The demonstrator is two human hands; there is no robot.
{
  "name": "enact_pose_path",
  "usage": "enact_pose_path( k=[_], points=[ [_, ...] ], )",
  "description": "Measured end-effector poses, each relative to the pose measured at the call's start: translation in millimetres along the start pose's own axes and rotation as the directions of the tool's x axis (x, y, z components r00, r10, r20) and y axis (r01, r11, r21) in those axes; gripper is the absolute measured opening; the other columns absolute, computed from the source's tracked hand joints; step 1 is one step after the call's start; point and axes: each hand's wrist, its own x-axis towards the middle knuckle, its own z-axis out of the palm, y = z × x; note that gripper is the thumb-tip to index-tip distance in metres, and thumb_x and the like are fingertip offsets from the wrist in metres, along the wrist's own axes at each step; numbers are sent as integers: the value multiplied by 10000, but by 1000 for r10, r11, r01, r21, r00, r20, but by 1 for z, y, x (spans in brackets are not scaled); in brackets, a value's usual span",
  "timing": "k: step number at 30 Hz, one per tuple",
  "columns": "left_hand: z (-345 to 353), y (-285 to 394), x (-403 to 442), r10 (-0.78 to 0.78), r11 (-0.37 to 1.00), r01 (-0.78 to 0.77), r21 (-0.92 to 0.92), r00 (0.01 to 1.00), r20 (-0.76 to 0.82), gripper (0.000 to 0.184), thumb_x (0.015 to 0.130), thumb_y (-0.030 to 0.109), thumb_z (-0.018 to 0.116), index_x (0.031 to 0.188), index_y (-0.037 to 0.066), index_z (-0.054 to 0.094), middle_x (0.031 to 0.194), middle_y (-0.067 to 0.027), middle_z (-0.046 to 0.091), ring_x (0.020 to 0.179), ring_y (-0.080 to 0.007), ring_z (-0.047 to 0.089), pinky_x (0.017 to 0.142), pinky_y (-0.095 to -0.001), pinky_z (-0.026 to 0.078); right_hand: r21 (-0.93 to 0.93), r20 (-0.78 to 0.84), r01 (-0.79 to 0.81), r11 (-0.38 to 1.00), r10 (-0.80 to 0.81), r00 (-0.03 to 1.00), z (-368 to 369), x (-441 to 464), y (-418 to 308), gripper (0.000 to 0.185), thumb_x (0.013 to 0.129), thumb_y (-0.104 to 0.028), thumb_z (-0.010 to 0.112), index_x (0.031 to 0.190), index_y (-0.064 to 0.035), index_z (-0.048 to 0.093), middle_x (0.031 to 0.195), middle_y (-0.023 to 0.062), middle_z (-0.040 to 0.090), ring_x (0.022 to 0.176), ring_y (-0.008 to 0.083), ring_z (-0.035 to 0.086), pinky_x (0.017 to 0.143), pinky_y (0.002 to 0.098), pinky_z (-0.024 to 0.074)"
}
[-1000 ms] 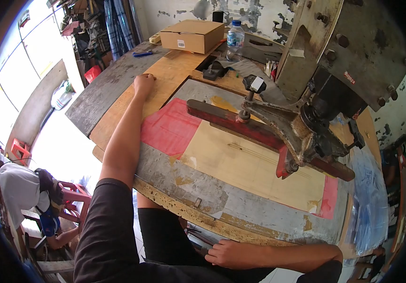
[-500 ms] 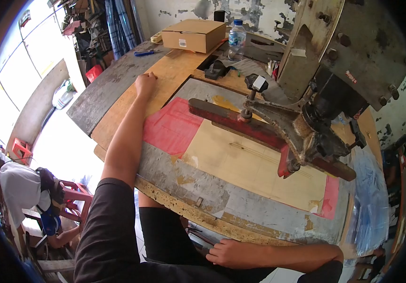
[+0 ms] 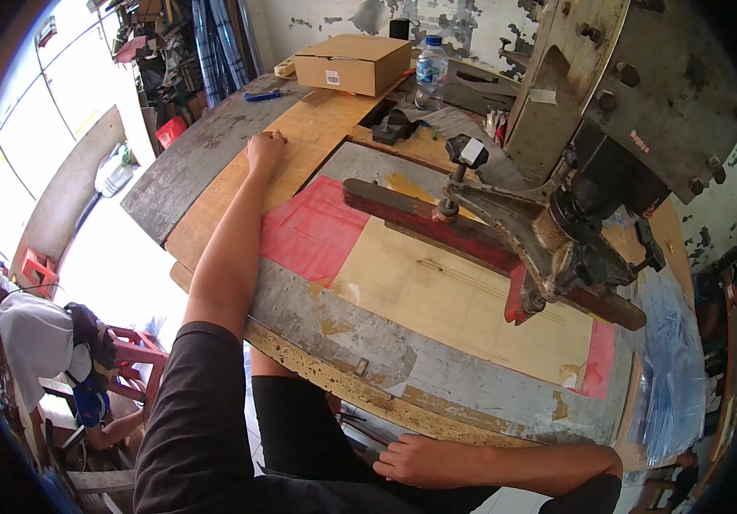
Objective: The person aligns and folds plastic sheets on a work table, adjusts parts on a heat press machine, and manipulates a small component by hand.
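Note:
My left hand (image 3: pixel 265 152) rests on the wooden board (image 3: pixel 310 120) at the table's left side, its fingers curled; anything inside them is hidden. My right hand (image 3: pixel 407 460) lies on my lap below the table's front edge, fingers bent and close together, their undersides out of sight. Between the hands, the grey work plate (image 3: pixel 300 321) bears a red sheet (image 3: pixel 313 230) and a pale yellow sheet (image 3: pixel 437 300). Over the sheets stands a metal press arm (image 3: pixel 514 227) with a red-edged bar (image 3: pixel 428 221).
At the back are a cardboard box (image 3: pixel 353 64), a water bottle (image 3: pixel 431 73), a blue cutter (image 3: pixel 262 96) and a black object (image 3: pixel 392 128). Clear plastic sheets (image 3: pixel 668 368) hang at the right. Another person (image 3: pixel 43 343) sits at lower left near a red stool (image 3: pixel 139 364).
The view has shifted very slightly. Both hands keep their places and curled fingers.

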Motion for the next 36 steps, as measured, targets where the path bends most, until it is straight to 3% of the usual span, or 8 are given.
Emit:
enact_pose_path(
  k=[10,12,13,15,16,22,33,36],
  points=[
    [-9,20,-17,-6,1000,5,14,996,94,398,1006,376,550,892,157,862,1007,-150,797,1097,-340,703,1071,-471,460,20,-9,-6,1000,6,1000,2,0,0,57,923,-137,607,954,-91,617,905,42,666,893,192,696,794,315,514],
    [6,16,-22,152,974,-129,185,982,-115,418,1014,387,549,885,139,859,1004,-169,793,1079,-349,709,1047,-463,479,14,-9,-6,1000,7,1000,-2,0,0,60,922,-138,606,955,-90,617,905,42,665,895,191,696,795,315,513],
    [5,11,-18,151,974,-128,187,982,-115,418,1014,387,549,885,139,859,1004,-169,793,1079,-349,709,1047,-463,479,8,-9,-7,1000,7,1000,-4,0,-1,63,920,-139,604,956,-89,616,906,42,664,898,191,695,796,315,512],
    [0,6,-6,-75,991,72,-109,997,-21,433,1018,389,555,877,107,852,976,-200,785,1030,-369,722,993,-450,516,10,-14,-1,1000,1,1000,-2,-1,0,63,919,-140,603,955,-89,615,907,42,663,896,190,695,794,315,512],
    [1,4,-4,-74,991,71,-110,997,-21,433,1018,389,555,877,107,852,976,-200,785,1030,-369,722,993,-450,516,13,-21,5,1000,-4,1000,-1,-1,0,64,918,-141,602,954,-89,614,908,41,662,893,189,694,792,315,511],
    [-4,10,-9,-21,1000,20,-10,998,-58,432,1013,378,563,888,74,844,952,-229,775,970,-392,732,934,-449,546,20,-19,3,1000,-3,1000,0,-1,0,60,919,-140,603,953,-91,610,905,36,657,889,189,691,786,318,510],
    [-1,17,-19,112,984,-107,141,993,-27,494,1032,428,506,875,112,852,1047,-197,782,1099,-391,689,1046,-475,482,20,-7,4,1000,-4,1000,2,-1,1,67,925,-136,602,969,-88,618,907,39,657,897,186,689,785,316,509],
    [-2,18,-18,64,992,-60,113,997,-38,501,1037,425,505,869,101,849,1056,-209,778,1090,-390,699,1026,-470,497,10,5,4,1000,-4,1000,-2,0,0,67,923,-137,602,967,-89,616,908,39,657,898,184,688,784,313,505]
  ],
)
